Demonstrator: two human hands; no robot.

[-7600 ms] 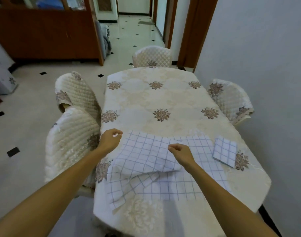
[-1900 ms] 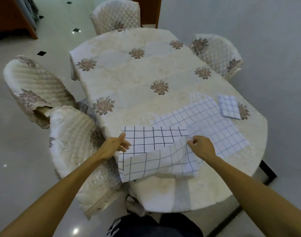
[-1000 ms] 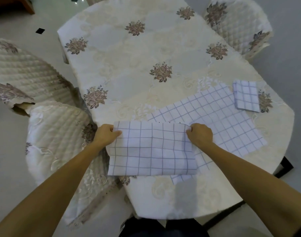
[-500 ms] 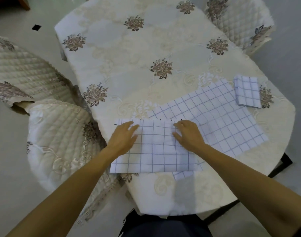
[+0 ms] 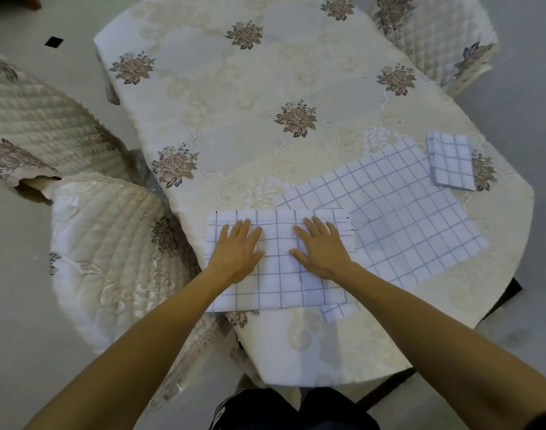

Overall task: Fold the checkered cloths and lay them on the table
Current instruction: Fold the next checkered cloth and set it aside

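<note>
Three white blue-checked cloths on cream floral tablecloth (image 5: 234, 119): half-folded cloth (image 5: 281, 290) under flat, straight-fingered left hand (image 5: 237, 252) and right hand (image 5: 321, 252), spread cloth (image 5: 405, 218) touching it, small folded cloth (image 5: 451, 162) apart.

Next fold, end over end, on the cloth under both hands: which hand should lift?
Probably left hand: its end of the half-folded cloth lies at the table edge, free. The right hand sits by the end overlapping the spread cloth.
</note>
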